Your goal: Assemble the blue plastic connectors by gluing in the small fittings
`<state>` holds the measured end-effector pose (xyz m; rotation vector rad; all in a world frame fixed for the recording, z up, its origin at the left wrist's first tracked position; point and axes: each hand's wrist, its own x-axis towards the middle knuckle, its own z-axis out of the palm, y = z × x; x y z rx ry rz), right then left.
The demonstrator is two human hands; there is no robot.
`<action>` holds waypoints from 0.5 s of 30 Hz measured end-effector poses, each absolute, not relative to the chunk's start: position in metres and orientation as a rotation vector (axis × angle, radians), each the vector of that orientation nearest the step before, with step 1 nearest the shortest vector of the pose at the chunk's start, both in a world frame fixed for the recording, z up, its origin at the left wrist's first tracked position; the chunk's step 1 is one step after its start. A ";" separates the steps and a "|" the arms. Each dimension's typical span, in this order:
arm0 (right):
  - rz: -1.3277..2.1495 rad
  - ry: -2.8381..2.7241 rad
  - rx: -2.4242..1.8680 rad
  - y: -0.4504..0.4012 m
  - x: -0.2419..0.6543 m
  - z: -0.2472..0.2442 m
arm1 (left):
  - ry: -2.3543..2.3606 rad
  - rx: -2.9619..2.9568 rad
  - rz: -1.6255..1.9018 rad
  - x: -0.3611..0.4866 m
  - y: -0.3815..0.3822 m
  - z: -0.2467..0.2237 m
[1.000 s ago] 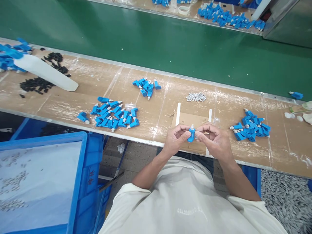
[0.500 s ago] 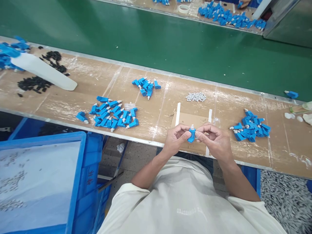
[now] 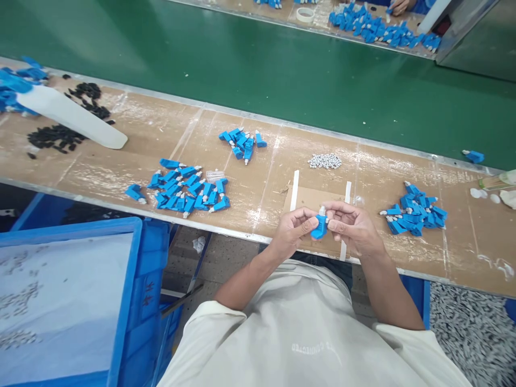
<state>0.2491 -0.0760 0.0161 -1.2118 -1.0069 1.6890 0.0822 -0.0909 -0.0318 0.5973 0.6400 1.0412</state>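
Above the table's front edge, my left hand (image 3: 293, 230) pinches a blue plastic part with a white tip (image 3: 320, 228) between thumb and fingers, tip pointing away from me. On the part's right side, the thumb and forefinger of my right hand (image 3: 351, 227) are closed together. A tiny pale spot shows at those fingertips, too small to name. Under both hands lies a cardboard sheet (image 3: 318, 198) between two white tape strips. Just beyond it is a small heap of grey-white bead-like pieces (image 3: 324, 160).
Similar blue parts lie in piles to the left (image 3: 189, 188), farther back (image 3: 243, 143) and right (image 3: 417, 209). A green conveyor belt (image 3: 242, 70) runs behind the table. Blue crates (image 3: 139, 269) stand lower left. Across the belt, a co-worker's hand (image 3: 400, 6) shows.
The blue part in my left hand has tilted slightly and moved a little to the right. My right fingertips have shifted on its side. A lone blue part on the belt has moved left.
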 end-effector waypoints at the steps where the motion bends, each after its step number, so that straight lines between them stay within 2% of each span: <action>1: 1.746 -0.988 -1.197 -0.076 0.250 0.016 | 0.626 0.581 1.020 0.083 -0.091 -0.030; 15: 1.755 -1.046 -1.155 -0.088 0.253 0.018 | 0.620 0.673 0.994 0.085 -0.096 -0.014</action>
